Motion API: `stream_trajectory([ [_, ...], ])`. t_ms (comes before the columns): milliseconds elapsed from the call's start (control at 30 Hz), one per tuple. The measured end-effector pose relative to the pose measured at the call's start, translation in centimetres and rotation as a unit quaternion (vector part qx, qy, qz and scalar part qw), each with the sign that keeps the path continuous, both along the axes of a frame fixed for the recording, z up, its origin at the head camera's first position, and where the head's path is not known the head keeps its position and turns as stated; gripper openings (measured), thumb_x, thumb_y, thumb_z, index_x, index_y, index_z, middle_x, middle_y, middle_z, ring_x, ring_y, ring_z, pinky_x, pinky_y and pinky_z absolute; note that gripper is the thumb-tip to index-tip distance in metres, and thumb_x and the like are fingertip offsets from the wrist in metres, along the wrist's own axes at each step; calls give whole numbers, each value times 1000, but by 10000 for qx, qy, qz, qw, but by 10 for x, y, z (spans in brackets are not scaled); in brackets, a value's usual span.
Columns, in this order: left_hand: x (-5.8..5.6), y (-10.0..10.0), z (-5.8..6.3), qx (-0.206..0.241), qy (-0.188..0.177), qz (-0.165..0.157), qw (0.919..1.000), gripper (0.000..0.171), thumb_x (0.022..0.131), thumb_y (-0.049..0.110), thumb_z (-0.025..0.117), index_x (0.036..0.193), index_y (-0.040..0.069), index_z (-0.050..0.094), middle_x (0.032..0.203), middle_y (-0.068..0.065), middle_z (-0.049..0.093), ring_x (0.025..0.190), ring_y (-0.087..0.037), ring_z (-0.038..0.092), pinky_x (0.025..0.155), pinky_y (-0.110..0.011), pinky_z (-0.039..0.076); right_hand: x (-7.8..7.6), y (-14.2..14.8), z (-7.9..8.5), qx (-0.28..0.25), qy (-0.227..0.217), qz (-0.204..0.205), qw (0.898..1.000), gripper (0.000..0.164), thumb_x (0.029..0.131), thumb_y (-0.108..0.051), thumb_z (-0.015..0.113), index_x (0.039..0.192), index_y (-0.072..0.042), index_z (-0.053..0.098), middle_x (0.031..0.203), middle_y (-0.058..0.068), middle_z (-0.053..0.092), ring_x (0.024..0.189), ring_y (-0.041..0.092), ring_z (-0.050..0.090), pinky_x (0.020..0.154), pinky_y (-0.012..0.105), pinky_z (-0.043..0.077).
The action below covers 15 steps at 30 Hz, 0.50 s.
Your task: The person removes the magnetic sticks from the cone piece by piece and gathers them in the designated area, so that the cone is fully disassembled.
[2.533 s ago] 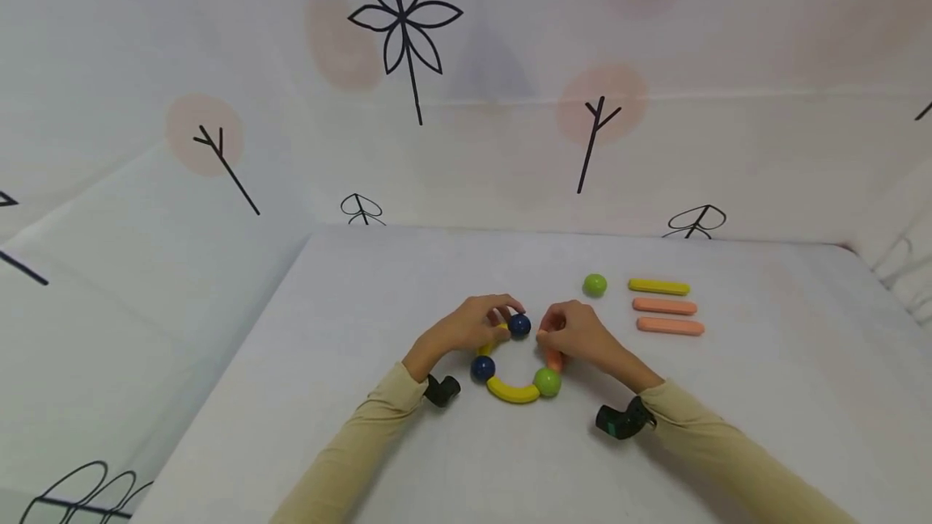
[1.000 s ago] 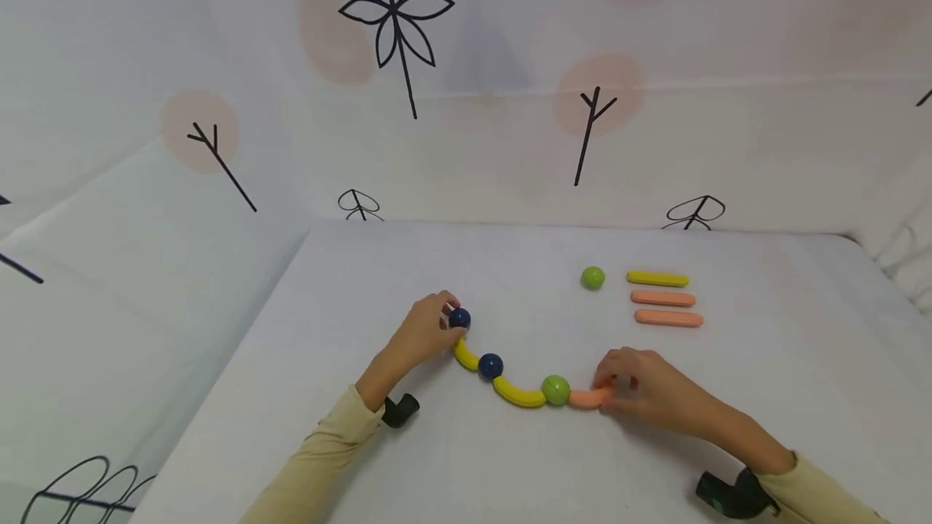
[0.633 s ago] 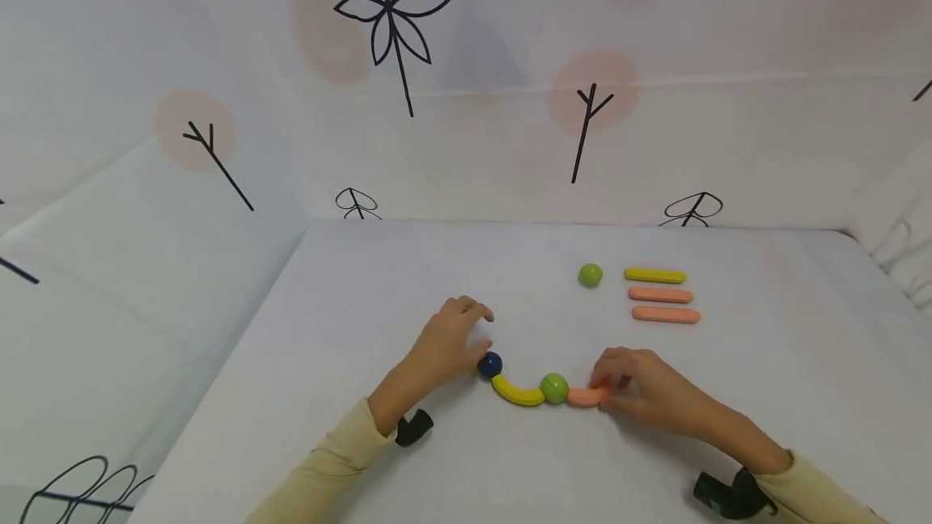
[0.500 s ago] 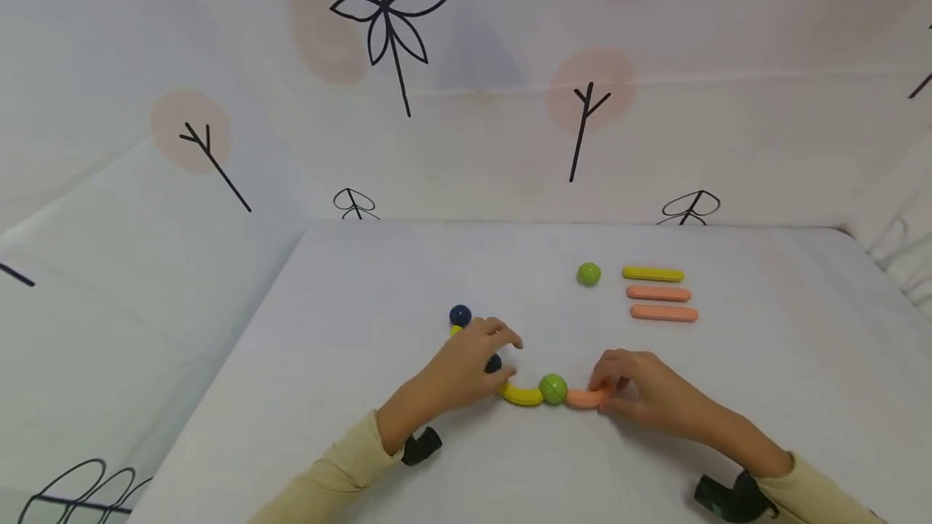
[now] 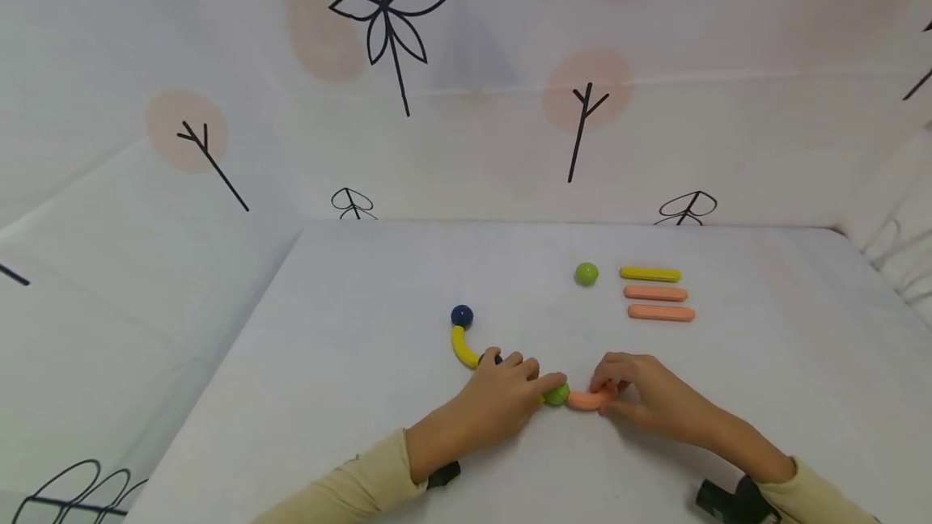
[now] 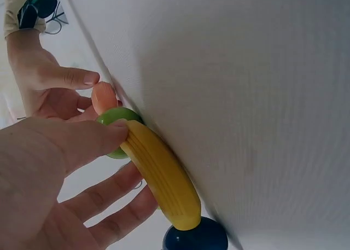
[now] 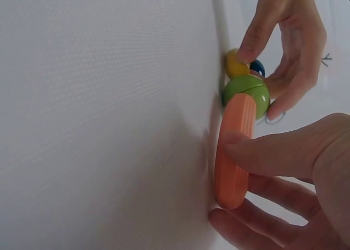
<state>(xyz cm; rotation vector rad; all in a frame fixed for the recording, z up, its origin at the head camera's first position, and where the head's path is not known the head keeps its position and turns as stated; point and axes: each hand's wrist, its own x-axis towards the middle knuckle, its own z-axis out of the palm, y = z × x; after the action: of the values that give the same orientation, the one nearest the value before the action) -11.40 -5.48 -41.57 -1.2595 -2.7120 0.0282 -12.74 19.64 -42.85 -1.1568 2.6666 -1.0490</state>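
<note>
With left hand, well short of far table edge, pinches green ball beside yellow arc; with right hand, turned inward, pinches orange arc.

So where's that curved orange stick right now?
In the head view, the curved orange stick is low and right of centre, pinched by the person's right hand, its left end against a shiny green ball.
</note>
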Motion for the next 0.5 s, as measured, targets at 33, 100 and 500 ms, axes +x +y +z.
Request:
stream_trajectory([
  [33,0,1,0,-40,7,4,10000,38,92,27,61,129,31,54,92,7,57,86,-13,55,83,-44,45,0,0,0,-5,45,2,10000,28,74,1,75,89,-22,67,87,-16,59,76,3,53,66,24,49],
  [100,1,2,-1,-108,1,17,9999,38,93,27,61,130,31,52,91,7,58,87,-14,56,85,-45,45,0,0,-1,-21,164,19,9999,29,74,2,75,89,-22,67,87,-16,59,76,3,53,66,24,48],
  [500,2,1,-3,2,29,21,10000,37,93,28,61,129,31,53,90,7,60,86,-14,58,84,-45,46,-2,10,1,76,-79,174,9998,32,74,2,75,92,-22,66,88,-16,58,77,3,53,66,24,49],
])
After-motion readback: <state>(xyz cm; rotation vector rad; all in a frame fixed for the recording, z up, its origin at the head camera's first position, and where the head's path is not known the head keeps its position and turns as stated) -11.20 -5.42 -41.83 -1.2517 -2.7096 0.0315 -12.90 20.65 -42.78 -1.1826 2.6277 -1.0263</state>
